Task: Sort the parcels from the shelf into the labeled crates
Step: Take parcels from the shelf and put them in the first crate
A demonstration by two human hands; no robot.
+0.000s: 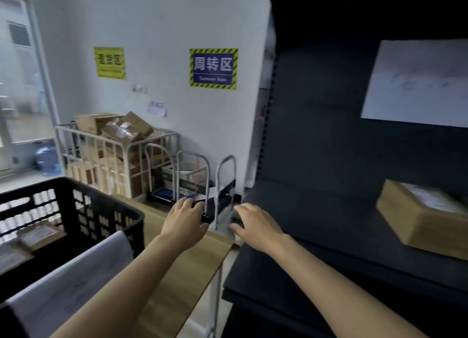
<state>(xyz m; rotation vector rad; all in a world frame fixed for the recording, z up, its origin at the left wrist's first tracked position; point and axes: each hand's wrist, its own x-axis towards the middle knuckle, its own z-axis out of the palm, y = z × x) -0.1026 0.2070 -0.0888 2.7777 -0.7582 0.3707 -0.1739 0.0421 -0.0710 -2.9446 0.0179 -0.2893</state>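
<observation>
Black shelf [311, 239], right half of the view; its lower board carries the box [425, 218] toward the right end, and a white parcel [415, 82] leans against the back above it. Wooden tabletop [187, 269], left of the shelf, with a narrow gap between them. A black slotted crate [76, 211] stands on the tabletop's left part and holds a few flat packets; no label on it can be read. A grey parcel [71, 274] leans at the crate's near side; what bears it cannot be told. A wire cage [119, 145] of cartons stands by the far wall.

Left hand [186, 220] hovers over the tabletop's far right corner. Right hand [255, 226] hovers over the left front edge of the shelf board. Both are empty, fingers [188, 201] loosely apart and curved downward, well apart from the box.

Handling, by judgement: the box is taped cardboard with a label on top, probably stiff and moderately heavy. It is best taken with one hand on each short side, or one hand under the near edge, then drawn toward the board's front edge before lifting. The white parcel looks thin, light and slippery, and should be pinched at an edge.
</observation>
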